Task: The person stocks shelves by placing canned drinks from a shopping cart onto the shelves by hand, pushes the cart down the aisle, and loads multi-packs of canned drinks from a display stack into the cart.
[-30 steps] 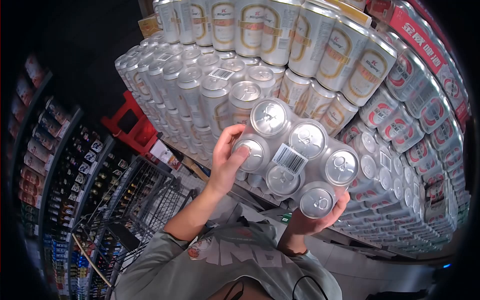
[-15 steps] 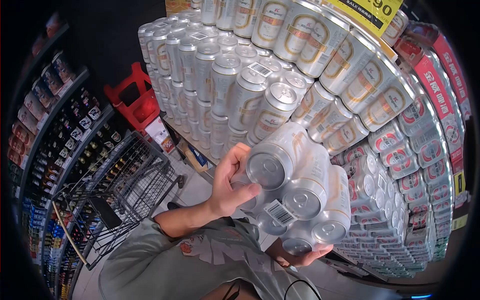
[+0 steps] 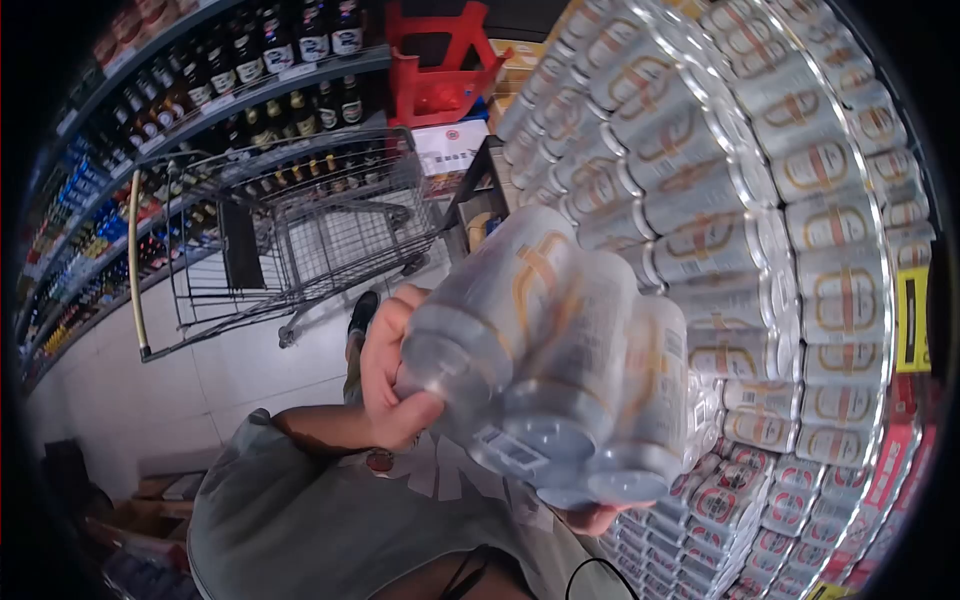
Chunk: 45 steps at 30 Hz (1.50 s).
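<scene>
Pale, glossy tiles (image 3: 170, 400) pave a store aisle where curved-looking shelves (image 3: 265, 84) of dark glass bottles (image 3: 245, 60) face a towering display of silver cans (image 3: 690, 170) banded in gold and orange. On the floor between them stands a wire-mesh shopping cart (image 3: 310, 225), its grid thin and dark, with a bright red plastic stool (image 3: 435, 65) beyond it. Cans with red markings (image 3: 720, 490) fill the lower right, below a yellow price tag (image 3: 912, 320). At center, a shopper in a soft gray-green printed shirt (image 3: 320, 520) holds a six-pack (image 3: 565, 350) in front of the torso, tilted, its rounded cylinders bound in clear, shiny film and blurred. A barcode label (image 3: 510, 450) crosses the metal can ends. The left hand (image 3: 390, 370) clamps the pack's near side, thumb by a can end. The right hand (image 3: 597, 517) touches the lower edge, mostly hidden; its grip cannot be told.
</scene>
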{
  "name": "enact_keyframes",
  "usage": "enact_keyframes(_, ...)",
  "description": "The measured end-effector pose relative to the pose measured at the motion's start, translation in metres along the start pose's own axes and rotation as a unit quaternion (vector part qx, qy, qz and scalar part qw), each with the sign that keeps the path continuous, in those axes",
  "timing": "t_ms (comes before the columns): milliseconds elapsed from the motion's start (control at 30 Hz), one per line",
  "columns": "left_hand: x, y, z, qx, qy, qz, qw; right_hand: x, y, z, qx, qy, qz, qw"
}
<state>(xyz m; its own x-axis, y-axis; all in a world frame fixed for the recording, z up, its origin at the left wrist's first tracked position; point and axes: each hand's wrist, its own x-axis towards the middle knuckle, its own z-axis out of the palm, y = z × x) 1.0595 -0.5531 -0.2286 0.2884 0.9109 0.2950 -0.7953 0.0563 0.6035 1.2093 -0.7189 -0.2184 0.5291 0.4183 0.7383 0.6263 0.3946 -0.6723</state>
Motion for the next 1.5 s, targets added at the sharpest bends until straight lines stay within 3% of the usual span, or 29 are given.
enact_keyframes(33, 0.006, 0.009, -0.02, 0.061, 0.063, -0.089, 0.992, 0.005, 0.012, 0.021, 0.023, -0.03, 0.033, 0.999)
enact_keyframes(100, 0.018, -0.007, -0.075, 0.081, 0.123, -0.066, 0.987, 0.031, 0.035, 0.092, 0.088, -0.087, 0.125, 0.984)
enact_keyframes(133, 0.024, -0.01, -0.103, 0.106, 0.151, -0.071, 0.98, 0.033, 0.046, 0.124, 0.133, -0.055, 0.269, 0.952)
enact_keyframes(233, 0.041, -0.016, -0.186, 0.134, 0.271, -0.112, 0.947, 0.012, 0.126, 0.202, 0.186, -0.13, 0.428, 0.875)
enact_keyframes(300, 0.052, -0.021, -0.254, 0.153, 0.308, -0.106, 0.933, -0.015, 0.18, 0.263, 0.101, -0.192, 0.416, 0.883)
enact_keyframes(400, 0.071, -0.033, -0.37, 0.223, 0.353, -0.114, 0.901, -0.078, 0.256, 0.351, 0.16, -0.208, 0.506, 0.822)
enact_keyframes(500, 0.088, -0.047, -0.49, 0.336, 0.396, -0.128, 0.845, -0.149, 0.322, 0.44, 0.127, -0.225, 0.553, 0.793)
enact_keyframes(600, 0.106, -0.042, -0.581, 0.193, 0.495, -0.273, 0.802, -0.226, 0.379, 0.514, 0.048, -0.258, 0.551, 0.792)
enact_keyframes(700, 0.105, -0.069, -0.668, 0.13, 0.557, -0.285, 0.769, -0.281, 0.435, 0.571, 0.011, -0.322, 0.571, 0.755)
enact_keyframes(767, 0.11, -0.08, -0.706, 0.128, 0.577, -0.302, 0.747, -0.304, 0.453, 0.6, -0.019, -0.29, 0.586, 0.757)
enact_keyframes(833, 0.11, -0.088, -0.734, 0.12, 0.573, -0.301, 0.753, -0.322, 0.474, 0.61, -0.018, -0.326, 0.607, 0.725)
enact_keyframes(900, 0.107, -0.1, -0.756, 0.138, 0.574, -0.288, 0.754, -0.343, 0.487, 0.612, -0.012, -0.313, 0.601, 0.735)
enact_keyframes(967, 0.105, -0.115, -0.776, 0.154, 0.571, -0.273, 0.759, -0.36, 0.493, 0.616, -0.073, -0.302, 0.538, 0.784)
enact_keyframes(1033, 0.099, -0.128, -0.79, 0.182, 0.574, -0.232, 0.764, -0.369, 0.502, 0.618, -0.031, -0.283, 0.577, 0.765)
enact_keyframes(1133, 0.094, -0.132, -0.798, 0.184, 0.586, -0.248, 0.749, -0.365, 0.499, 0.627, -0.019, -0.324, 0.517, 0.792)
enact_keyframes(1267, 0.089, -0.133, -0.792, 0.208, 0.589, -0.252, 0.74, -0.372, 0.51, 0.622, 0.02, -0.362, 0.512, 0.779)
enact_keyframes(1300, 0.096, -0.131, -0.787, 0.221, 0.592, -0.251, 0.733, -0.362, 0.502, 0.621, -0.005, -0.407, 0.5, 0.765)
enact_keyframes(1367, 0.105, -0.125, -0.772, 0.237, 0.588, -0.245, 0.733, -0.343, 0.478, 0.618, -0.149, -0.468, 0.378, 0.785)
enact_keyframes(1433, 0.085, -0.143, -0.789, 0.278, 0.59, -0.223, 0.724, -0.324, 0.459, 0.602, -0.155, -0.48, 0.382, 0.774)
enact_keyframes(1500, 0.083, -0.139, -0.777, 0.389, 0.597, -0.264, 0.65, -0.302, 0.433, 0.576, -0.041, -0.417, 0.484, 0.768)
